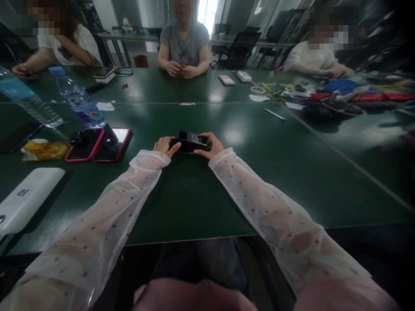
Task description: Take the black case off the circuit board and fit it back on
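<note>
A black, elongated box-like device (192, 141) with a grey panel on its top rests on or just above the green table; its exact kind I cannot make out. My left hand (166, 146) closes on its left end, thumb along the near side. Around the right end is my right hand (212, 146), with the thumb at the front and the fingers behind. Thin white dotted sleeves cover both forearms. Left of my hands lie two phones in pink-red cases, the nearer one being a phone (120, 149) with a bright screen patch.
Two water bottles (78, 97) stand at the left, near a yellow packet (45, 150) and a white power bank (27, 198). A wrench (274, 114) lies right of centre. Cables and tools (343, 97) are piled far right. Several people sit across the table (207, 203).
</note>
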The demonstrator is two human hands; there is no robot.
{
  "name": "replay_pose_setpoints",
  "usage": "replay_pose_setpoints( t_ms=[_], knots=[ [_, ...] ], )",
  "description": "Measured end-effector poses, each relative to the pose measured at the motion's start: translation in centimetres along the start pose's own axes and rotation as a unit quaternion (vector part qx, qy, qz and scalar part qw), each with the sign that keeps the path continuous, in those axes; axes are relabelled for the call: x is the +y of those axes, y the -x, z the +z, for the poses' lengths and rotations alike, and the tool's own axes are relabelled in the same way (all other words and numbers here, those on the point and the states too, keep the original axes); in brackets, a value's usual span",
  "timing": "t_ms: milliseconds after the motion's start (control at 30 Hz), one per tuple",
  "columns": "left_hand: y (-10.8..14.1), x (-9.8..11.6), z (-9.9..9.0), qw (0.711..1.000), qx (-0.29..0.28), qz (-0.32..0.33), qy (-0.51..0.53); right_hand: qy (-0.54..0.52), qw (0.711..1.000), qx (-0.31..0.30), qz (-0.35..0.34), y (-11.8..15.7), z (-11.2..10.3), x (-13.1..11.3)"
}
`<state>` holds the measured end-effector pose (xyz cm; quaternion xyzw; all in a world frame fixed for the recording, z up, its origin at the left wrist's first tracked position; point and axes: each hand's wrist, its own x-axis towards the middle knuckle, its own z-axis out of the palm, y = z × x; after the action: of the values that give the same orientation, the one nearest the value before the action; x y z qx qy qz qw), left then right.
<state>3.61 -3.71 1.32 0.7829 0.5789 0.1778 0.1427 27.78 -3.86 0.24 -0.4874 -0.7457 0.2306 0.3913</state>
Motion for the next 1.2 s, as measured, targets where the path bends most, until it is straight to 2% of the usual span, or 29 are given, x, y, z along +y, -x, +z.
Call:
replay_pose_setpoints(
  t_ms=[167, 267, 400, 600, 700, 1200],
  knots=[
    [0.0, -0.2, 0.4, 0.999, 0.018, 0.018, -0.023, -0.073, 0.991, 0.11, 0.004, -0.9, -0.8, 1.2],
    [0.0, -0.1, 0.5, 0.999, 0.011, 0.028, -0.041, -0.03, 0.984, 0.174, 0.018, -1.3, -2.4, 2.5],
    [0.1, 0.0, 0.4, 0.998, 0.01, 0.029, -0.055, 0.121, 0.978, 0.166, 0.027, -1.4, -4.0, 4.4],
    [0.1, 0.0, 0.3, 0.998, 0.001, 0.03, -0.059, 0.23, 0.963, 0.093, 0.105, -1.9, -3.4, 6.2],
    [0.1, 0.1, 0.2, 0.998, -0.004, 0.03, -0.061, 0.241, 0.962, 0.07, 0.106, -2.1, -3.2, 6.6],
    [0.2, 0.0, 0.1, 0.998, -0.012, 0.036, -0.052, 0.201, 0.973, 0.092, 0.07, -1.9, -3.3, 7.2]
  ],
)
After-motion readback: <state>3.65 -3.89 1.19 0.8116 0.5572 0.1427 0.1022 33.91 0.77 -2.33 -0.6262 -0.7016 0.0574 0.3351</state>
